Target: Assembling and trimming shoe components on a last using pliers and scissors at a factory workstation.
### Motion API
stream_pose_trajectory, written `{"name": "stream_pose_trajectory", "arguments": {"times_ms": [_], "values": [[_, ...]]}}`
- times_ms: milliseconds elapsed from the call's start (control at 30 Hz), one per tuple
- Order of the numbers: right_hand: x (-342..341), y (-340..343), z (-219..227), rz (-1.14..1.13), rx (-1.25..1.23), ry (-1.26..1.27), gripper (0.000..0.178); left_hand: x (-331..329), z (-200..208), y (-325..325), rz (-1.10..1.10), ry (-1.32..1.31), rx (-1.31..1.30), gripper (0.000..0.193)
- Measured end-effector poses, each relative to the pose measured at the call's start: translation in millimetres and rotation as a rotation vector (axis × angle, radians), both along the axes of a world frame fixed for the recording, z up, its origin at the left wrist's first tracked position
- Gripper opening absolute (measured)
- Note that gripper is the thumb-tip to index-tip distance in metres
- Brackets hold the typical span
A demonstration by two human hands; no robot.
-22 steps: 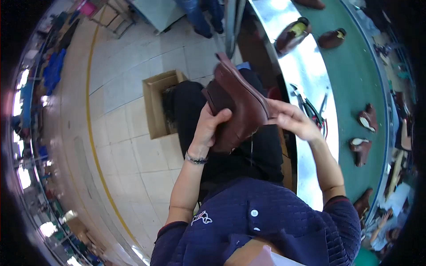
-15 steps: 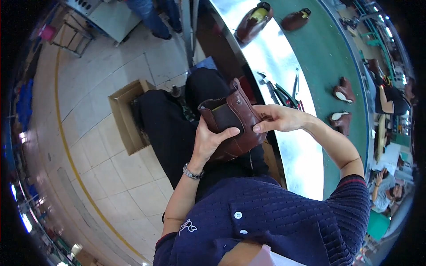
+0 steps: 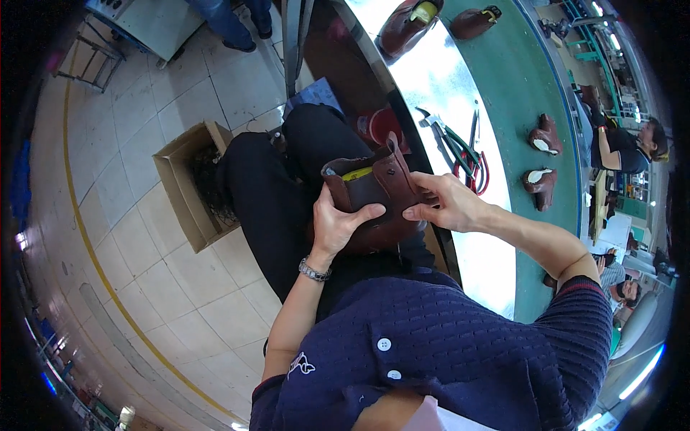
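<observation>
A brown leather boot (image 3: 379, 192) rests on my lap, its opening up and a yellow last showing inside. My left hand (image 3: 339, 227) grips the boot from the near side, thumb lying across the upper. My right hand (image 3: 444, 203) pinches the boot's right side with its fingertips. A metal watch band sits on my left wrist. Both forearms come in from below, over my dark blue knit top.
A shiny metal bench edge (image 3: 460, 100) and green conveyor (image 3: 528, 86) run at the right, bearing pliers (image 3: 460, 147) and several brown shoes (image 3: 537, 179). An open cardboard box (image 3: 188, 183) stands on the tiled floor to the left. Other people sit at the far right.
The boot has come down from a raised, tilted hold to rest low on my lap, opening up. Both hands stayed on it; the view has shifted.
</observation>
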State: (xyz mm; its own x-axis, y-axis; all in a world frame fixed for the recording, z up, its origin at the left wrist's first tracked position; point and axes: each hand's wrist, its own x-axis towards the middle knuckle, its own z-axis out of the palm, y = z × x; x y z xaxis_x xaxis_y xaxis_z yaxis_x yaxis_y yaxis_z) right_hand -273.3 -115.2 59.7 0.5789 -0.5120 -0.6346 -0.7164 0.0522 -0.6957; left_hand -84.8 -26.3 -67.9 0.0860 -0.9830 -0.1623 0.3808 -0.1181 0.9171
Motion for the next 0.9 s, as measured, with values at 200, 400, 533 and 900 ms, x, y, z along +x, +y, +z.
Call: {"name": "stream_pose_trajectory", "arguments": {"times_ms": [200,400,533,900], "values": [[11,14,12,0.030,-0.197,0.052,0.040,6,-1,0,-0.042,0.071,-0.019,0.070],[33,43,22,0.145,-0.410,-0.149,0.082,43,-7,-3,-0.176,0.361,-0.070,0.075],[53,65,-5,0.165,-0.718,-0.323,0.098,63,-44,-11,-0.233,0.517,-0.131,0.097],[57,57,-39,0.135,-0.783,-0.370,0.083,70,72,51,-0.135,-0.590,-0.193,0.090]]}}
